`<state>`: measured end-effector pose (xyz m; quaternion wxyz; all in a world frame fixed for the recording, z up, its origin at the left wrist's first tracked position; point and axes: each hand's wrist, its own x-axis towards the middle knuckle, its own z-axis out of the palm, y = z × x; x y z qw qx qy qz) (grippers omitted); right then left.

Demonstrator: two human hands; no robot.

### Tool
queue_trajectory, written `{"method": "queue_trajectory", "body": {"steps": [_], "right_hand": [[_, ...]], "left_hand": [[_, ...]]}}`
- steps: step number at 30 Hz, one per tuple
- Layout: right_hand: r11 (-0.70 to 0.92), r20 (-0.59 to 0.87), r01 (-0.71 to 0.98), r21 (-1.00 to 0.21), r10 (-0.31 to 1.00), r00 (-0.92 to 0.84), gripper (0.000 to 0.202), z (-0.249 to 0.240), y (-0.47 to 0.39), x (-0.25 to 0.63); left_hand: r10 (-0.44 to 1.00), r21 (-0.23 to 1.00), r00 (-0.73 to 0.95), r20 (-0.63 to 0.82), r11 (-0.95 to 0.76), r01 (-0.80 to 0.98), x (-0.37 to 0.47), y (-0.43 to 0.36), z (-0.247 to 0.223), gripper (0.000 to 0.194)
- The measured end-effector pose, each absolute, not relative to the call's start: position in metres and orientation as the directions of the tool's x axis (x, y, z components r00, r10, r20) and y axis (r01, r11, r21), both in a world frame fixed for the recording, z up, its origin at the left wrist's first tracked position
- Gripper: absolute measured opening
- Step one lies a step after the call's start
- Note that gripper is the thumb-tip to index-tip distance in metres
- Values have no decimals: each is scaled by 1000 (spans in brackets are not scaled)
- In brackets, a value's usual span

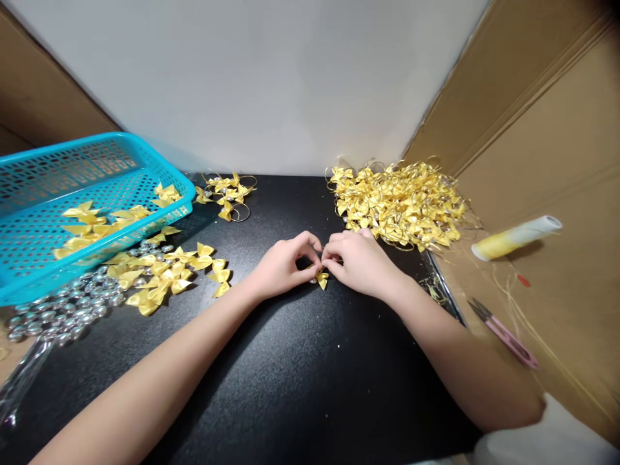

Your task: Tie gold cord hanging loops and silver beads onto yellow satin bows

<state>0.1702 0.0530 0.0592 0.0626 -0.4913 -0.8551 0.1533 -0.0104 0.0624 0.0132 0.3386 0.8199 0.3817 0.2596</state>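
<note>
At the middle of the black table [290, 387], a small yellow bow [322, 280] lies between my two hands. My left hand [289, 263] pinches at the bow's upper left, thumb and forefinger pressed together. From the other side my right hand [357, 259] is closed too, its fingertips meeting beside the bow. A small part of the bow shows below the fingertips; the rest of it is hidden by them.
A blue basket [186, 205] holding yellow bows stands at the left. Silver beads [72, 309] and loose bows [167, 274] lie before it. A big pile of bows with cords [402, 203] is at the back right. Pink snips [508, 337] and a thread spool [516, 237] lie right.
</note>
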Motion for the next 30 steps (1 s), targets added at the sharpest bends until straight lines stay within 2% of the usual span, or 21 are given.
{"method": "queue_trajectory", "body": {"steps": [11, 17, 30], "right_hand": [[456, -41, 822, -341, 867, -497, 15, 61, 54, 171], [453, -51, 825, -337, 867, -496, 16, 61, 54, 171], [453, -40, 827, -333, 869, -493, 14, 60, 54, 170]], "left_hand": [[804, 736, 560, 199, -499, 457, -13, 63, 13, 14], [821, 775, 537, 196, -465, 428, -11, 63, 12, 20], [845, 840, 517, 136, -375, 393, -9, 61, 10, 19]]}}
